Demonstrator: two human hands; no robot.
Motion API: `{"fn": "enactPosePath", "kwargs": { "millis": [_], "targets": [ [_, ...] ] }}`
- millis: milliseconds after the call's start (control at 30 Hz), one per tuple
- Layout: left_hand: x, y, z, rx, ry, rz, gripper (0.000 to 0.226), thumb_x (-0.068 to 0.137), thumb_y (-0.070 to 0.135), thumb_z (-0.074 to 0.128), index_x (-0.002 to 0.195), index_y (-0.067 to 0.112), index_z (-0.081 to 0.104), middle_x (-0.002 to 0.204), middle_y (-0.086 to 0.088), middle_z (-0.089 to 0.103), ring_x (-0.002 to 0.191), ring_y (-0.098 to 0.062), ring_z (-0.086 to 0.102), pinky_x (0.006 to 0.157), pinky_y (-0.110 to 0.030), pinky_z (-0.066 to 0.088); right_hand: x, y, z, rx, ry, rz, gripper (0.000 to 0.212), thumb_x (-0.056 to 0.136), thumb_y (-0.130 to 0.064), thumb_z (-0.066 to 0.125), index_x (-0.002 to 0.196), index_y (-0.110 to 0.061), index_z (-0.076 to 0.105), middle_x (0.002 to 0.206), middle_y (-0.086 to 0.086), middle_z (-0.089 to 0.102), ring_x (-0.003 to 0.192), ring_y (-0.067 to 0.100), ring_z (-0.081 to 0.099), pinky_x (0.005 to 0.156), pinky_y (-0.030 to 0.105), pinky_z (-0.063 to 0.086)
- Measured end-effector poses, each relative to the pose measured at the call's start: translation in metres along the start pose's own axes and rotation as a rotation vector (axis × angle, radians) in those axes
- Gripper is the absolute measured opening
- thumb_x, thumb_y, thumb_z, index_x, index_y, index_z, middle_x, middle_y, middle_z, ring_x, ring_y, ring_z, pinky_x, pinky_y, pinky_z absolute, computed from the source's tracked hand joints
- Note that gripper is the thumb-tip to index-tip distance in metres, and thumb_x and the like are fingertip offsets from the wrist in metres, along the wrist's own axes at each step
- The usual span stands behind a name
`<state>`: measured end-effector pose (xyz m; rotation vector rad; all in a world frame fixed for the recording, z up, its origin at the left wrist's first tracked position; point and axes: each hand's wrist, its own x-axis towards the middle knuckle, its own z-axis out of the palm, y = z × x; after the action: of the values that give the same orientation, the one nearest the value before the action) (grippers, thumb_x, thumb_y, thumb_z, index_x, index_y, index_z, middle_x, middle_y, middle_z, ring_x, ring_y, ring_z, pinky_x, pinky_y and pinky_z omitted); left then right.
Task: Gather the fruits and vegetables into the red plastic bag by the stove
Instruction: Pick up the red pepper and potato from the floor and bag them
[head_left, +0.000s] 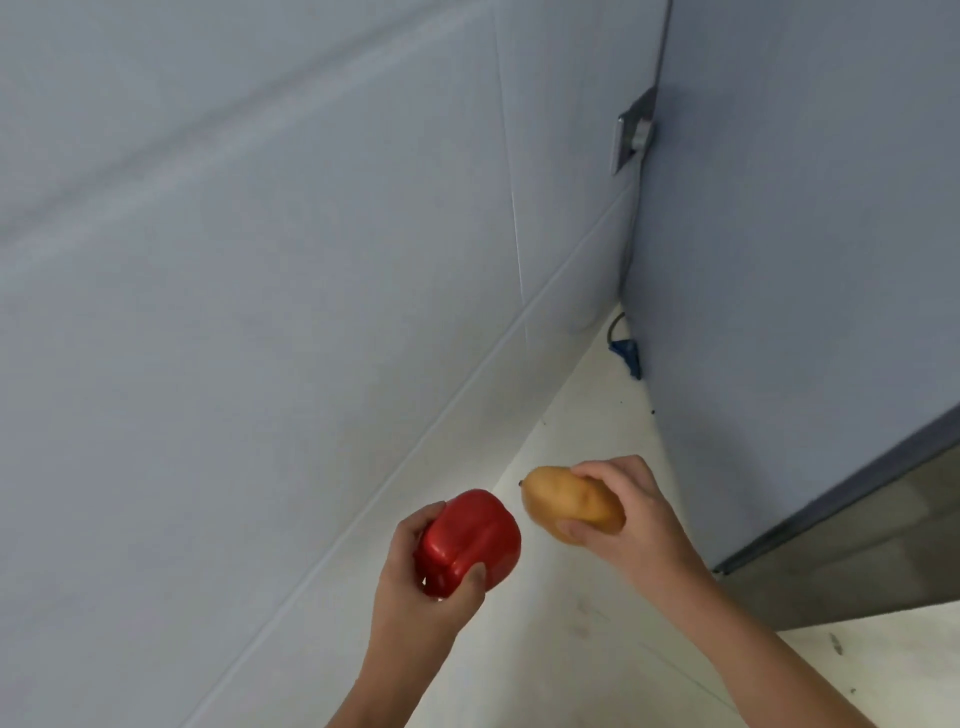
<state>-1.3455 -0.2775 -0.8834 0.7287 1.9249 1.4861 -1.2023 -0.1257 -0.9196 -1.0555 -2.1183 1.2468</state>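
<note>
My left hand (415, 587) grips a glossy red bell pepper (470, 540) held above the white counter. Just to its right, my right hand (631, 519) is closed around a yellow-orange pear-shaped fruit (563, 506) with a small dark tip pointing left. The two items are a short gap apart and not touching. No red plastic bag or stove is in view.
A white counter (582, 649) runs into a corner between a grey tiled wall (260, 312) on the left and a blue-grey panel (805, 260) on the right. A small blue object (626, 353) lies in the corner. A metal bracket (634, 132) is fixed high up.
</note>
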Motion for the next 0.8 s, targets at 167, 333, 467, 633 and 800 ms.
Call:
{"fn": "enactPosePath", "kwargs": {
  "millis": [167,333,467,633,800],
  "targets": [
    [0.014,0.062,-0.003,-0.036,0.028,0.011,0.058,0.047,0.035,0.067,0.103,0.031,0.055,0.094,0.015,0.064,0.082,-0.008,0.063,0.065,-0.019,0.050,0.014,-0.055,-0.032,0.010,0.119,-0.042,0.049,0.067,-0.017,0.079,0.101,-0.035,0.050,0.105,-0.017,0.037,0.095,-0.003,0.046,0.072,-0.001,0.037],
    [0.008,0.140,-0.009,-0.047,0.057,-0.028,0.056,0.047,0.038,0.066,0.102,0.035,0.054,0.091,0.018,0.064,0.081,-0.003,0.062,0.062,-0.012,0.047,0.010,-0.121,-0.068,-0.025,0.156,-0.017,0.047,0.067,-0.017,0.080,0.105,-0.029,0.055,0.105,-0.015,0.037,0.095,0.002,0.047,0.069,0.002,0.040],
    [-0.009,0.208,-0.017,-0.044,0.088,-0.032,0.057,0.046,0.039,0.065,0.102,0.034,0.054,0.094,0.017,0.063,0.083,-0.002,0.061,0.062,-0.011,0.047,0.009,-0.189,-0.102,-0.056,0.204,-0.002,0.047,0.068,-0.023,0.078,0.110,-0.018,0.059,0.106,-0.007,0.039,0.092,0.013,0.050,0.069,0.008,0.038],
    [-0.031,0.299,-0.034,-0.050,0.142,-0.048,0.058,0.046,0.041,0.064,0.103,0.036,0.054,0.092,0.019,0.063,0.082,-0.002,0.061,0.061,-0.012,0.048,0.000,-0.287,-0.135,-0.028,0.287,0.011,0.051,0.070,-0.041,0.069,0.114,-0.020,0.057,0.108,-0.004,0.041,0.093,0.015,0.051,0.068,0.013,0.041],
    [-0.054,0.383,-0.054,-0.082,0.222,-0.018,0.057,0.048,0.041,0.064,0.104,0.038,0.054,0.092,0.017,0.063,0.081,-0.002,0.061,0.062,-0.013,0.048,-0.008,-0.366,-0.166,-0.004,0.305,-0.042,0.057,0.068,-0.049,0.064,0.115,-0.019,0.056,0.110,-0.004,0.042,0.093,0.018,0.052,0.069,0.016,0.043]
  ]
}}
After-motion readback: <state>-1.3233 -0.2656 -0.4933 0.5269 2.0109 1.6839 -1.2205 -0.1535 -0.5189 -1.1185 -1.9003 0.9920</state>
